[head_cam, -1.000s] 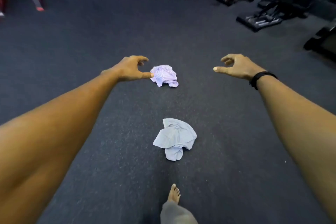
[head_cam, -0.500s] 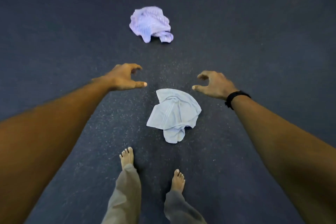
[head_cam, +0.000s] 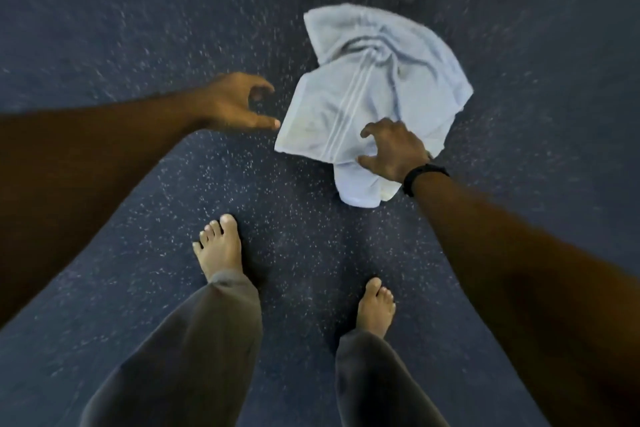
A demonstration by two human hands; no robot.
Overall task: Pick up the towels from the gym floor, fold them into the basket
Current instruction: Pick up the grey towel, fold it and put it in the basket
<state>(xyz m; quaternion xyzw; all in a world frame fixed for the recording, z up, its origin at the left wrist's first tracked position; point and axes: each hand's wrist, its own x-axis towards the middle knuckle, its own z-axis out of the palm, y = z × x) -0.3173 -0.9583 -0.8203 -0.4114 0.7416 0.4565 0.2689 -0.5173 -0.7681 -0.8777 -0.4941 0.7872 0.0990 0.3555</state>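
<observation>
- View, worn head camera: I look steeply down at a pale blue towel (head_cam: 367, 87) lying crumpled on the dark speckled gym floor (head_cam: 138, 28), ahead of two bare feet (head_cam: 220, 246).
- Change in framing: half a second ago a second, lilac towel lay farther out on the floor; it is now out of frame, and the pale blue towel fills far more of the view. I judge that the person has bent down over it.
- Right hand (head_cam: 393, 149): half a second ago it hung just beside the towel's far right edge; now it lies over the towel's near portion, fingers (head_cam: 369, 130) spread and curled down onto the cloth, the thumb at the near fold. No cloth is gathered in it yet.
- Left hand (head_cam: 235, 107): spread in a loose open curl, thumb tip just beside the towel's left corner; whether it touches I cannot tell. It holds nothing.
- A black wristband (head_cam: 420, 177) sits on the right wrist.
- Meaning for the task: in my judgement the reach is ending and the first pick-up is about to begin. The towel is flat on the floor, unfolded, and no basket is in view.
</observation>
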